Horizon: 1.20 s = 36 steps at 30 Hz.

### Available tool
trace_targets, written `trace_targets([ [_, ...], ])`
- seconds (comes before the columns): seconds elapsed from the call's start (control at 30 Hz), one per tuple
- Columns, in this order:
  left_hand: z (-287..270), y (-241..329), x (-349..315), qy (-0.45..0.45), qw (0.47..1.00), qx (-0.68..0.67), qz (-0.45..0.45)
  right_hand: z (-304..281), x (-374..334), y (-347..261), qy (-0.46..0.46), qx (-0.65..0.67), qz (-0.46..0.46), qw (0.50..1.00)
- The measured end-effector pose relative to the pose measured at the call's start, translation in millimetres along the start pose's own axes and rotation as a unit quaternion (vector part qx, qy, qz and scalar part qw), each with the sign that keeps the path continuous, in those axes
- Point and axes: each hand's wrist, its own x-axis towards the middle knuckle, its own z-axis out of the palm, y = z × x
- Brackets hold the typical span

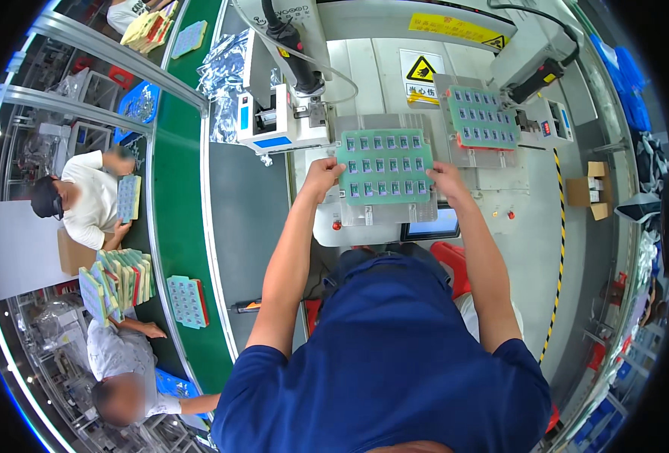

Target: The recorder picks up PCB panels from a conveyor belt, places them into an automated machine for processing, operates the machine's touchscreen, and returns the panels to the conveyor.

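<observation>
A pale green tray [385,155] with rows of small dark parts set in its pockets lies level in front of me. My left hand [323,179] grips its left edge, and my right hand [447,183] has hold of the right edge, thumbs toward the top face. Beneath the tray is a clear plastic fixture plate [357,215], whose front and back edges stick out. Whether the tray rests on that plate or hovers just above it, I cannot tell. A second filled green tray [479,117] with a red layer below sits on the right-hand fixture.
Two screwdriver heads, a left one [296,64] and a right one [534,83], hang near small feeder boxes. A screen [434,225] and red buttons line the front edge. Left runs a green conveyor [176,189] carrying a tray [188,300]; two co-workers sit beyond it near stacked trays [119,281].
</observation>
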Motion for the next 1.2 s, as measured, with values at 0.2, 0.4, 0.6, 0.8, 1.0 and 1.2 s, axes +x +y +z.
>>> trace_targets([
  [0.2,-3.3,-2.8,8.8,0.004,0.998,0.068,0.001,-4.1,-3.3,-15.8,-0.033,-0.008,0.011,0.999],
  [0.4,-4.1,3.8,3.2,-0.014,0.998,0.041,-0.036,-8.8,-5.4,-14.7,-0.039,0.030,0.036,0.998],
  [0.6,-5.5,-4.6,2.8,0.001,0.999,0.024,-0.041,-7.2,-5.0,-11.4,-0.044,0.000,0.014,0.999],
  [0.8,-2.2,-0.2,-0.5,0.021,1.000,0.019,0.001,-6.8,-3.5,-10.1,-0.038,-0.002,0.010,0.999],
  [1.0,-11.6,-10.5,-2.8,0.123,0.975,0.153,0.102,6.6,-19.1,-11.4,0.172,-0.217,-0.196,0.941],
  [1.2,5.6,34.8,7.8,0.203,0.913,0.280,0.217,62.2,-32.1,-74.6,0.114,-0.293,-0.431,0.845],
])
